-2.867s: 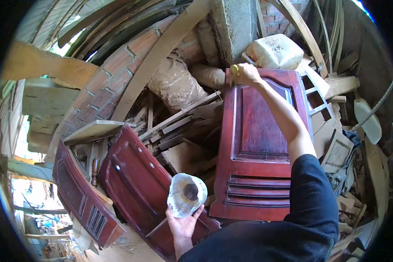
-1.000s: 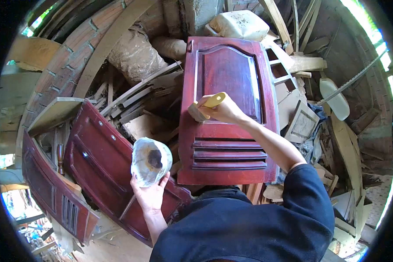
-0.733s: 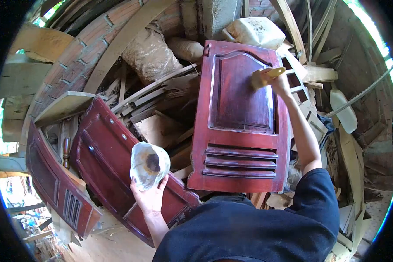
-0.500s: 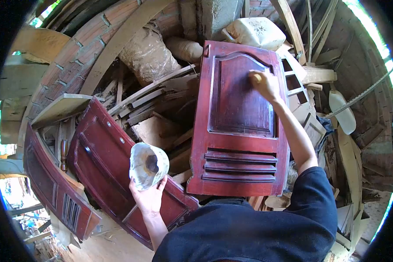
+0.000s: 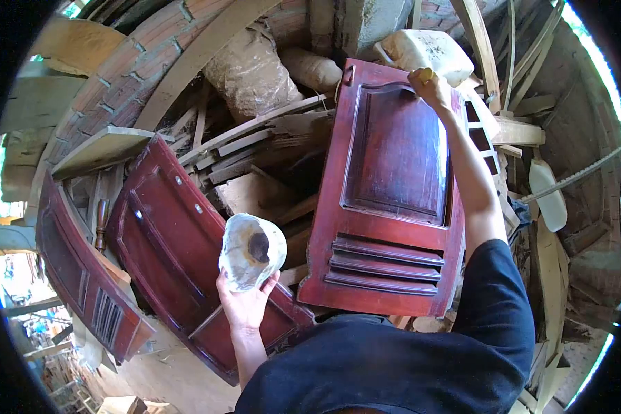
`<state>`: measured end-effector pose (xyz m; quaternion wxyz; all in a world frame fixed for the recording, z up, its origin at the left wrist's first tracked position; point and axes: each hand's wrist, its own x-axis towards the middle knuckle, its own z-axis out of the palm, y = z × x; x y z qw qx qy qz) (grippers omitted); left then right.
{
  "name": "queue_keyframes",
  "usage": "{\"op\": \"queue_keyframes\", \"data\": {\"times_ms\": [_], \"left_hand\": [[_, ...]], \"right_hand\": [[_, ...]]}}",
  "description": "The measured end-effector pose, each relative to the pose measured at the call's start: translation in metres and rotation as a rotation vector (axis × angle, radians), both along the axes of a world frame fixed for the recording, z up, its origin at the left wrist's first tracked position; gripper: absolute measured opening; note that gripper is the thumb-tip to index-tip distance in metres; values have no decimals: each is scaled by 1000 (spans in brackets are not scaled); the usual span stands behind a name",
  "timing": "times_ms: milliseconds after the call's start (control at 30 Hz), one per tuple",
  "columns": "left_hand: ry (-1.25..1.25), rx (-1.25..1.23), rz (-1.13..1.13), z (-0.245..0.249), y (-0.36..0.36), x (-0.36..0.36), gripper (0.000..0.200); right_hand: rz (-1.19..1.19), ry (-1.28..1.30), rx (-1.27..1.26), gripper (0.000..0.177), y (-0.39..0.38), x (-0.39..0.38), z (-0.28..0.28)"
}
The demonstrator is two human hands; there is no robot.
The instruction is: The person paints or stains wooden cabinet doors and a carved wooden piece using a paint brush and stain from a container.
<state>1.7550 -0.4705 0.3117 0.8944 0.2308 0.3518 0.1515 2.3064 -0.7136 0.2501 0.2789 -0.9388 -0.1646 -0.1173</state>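
Running 6 to 12 o'clock, the door (image 5: 393, 186) stands ahead; the right hand (image 5: 436, 90), nearer, grips a brush (image 5: 423, 73) at its 1 o'clock corner; the left hand (image 5: 245, 307) cups a bowl (image 5: 250, 250) off its 8 o'clock side.

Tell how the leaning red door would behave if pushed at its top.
Probably stiff: the door looks like solid panelled wood. Likely heavy, given that build. It may tip or slide, since it seems only to lean on loose scrap wood.
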Motion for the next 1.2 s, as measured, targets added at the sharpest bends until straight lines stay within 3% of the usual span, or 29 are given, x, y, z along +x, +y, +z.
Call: {"op": "queue_keyframes", "data": {"times_ms": [67, 100, 167, 200, 233, 267, 333, 400, 467, 533, 633, 667, 767, 833, 933, 1000, 1067, 1100, 1200], "left_hand": [[5, -2, -11, 2, 1, 2, 65], [3, 15, -13, 1, 0, 3, 65], [-22, 27, -28, 3, 0, 6, 65], [-9, 24, -35, 5, -1, 6, 65], [-14, 23, -40, 6, -2, 8, 65], [-19, 21, -43, 8, -3, 8, 65], [-7, 31, -52, 12, -6, 6, 64], [-54, 40, -65, 12, -7, -1, 63], [-43, 42, -44, 10, -8, -8, 66], [-34, 40, -27, 8, -11, -16, 69], [-64, 31, -32, 9, -13, -26, 68], [-65, 29, -36, 11, -14, -31, 68], [-111, 45, -41, 14, -17, -43, 64], [-128, 50, -55, 14, -19, -50, 64], [-140, 57, -88, 14, -20, -64, 66], [-152, 47, -124, 14, -25, -69, 69], [-134, 85, -164, 18, -29, -72, 66], [-128, 81, -154, 20, -33, -72, 66], [-159, 88, -205, 23, -39, -71, 66]], "right_hand": [[26, -129, -220, 23, 15, 2, -7], [51, -99, -184, 31, 27, -13, -7], [258, -157, -108, 25, 54, -42, -9], [346, -169, -130, 21, 67, -58, -8], [491, -106, -176, 33, 78, -76, -4], [634, -121, -124, 31, 82, -97, 3], [702, -94, -216, 27, 88, -146, 30], [777, -31, -189, 18, 76, -182, 38], [884, 103, 84, 10, 56, -226, 55], [867, 469, 94, 11, 35, -262, 68], [707, 479, 104, 15, -14, -282, 80], [553, 540, 78, 12, -34, -280, 78], [357, 493, 63, 17, -105, -259, 54], [235, 355, -85, 17, -118, -273, 76], [20, 255, -230, 18, -114, -289, 74], [67, 159, -393, 18, -84, -299, 65], [155, 101, -285, 18, -41, -324, 62], [191, -78, -118, 17, -21, -331, 43], [254, 278, 218, 17, 28, -372, 55]]}}
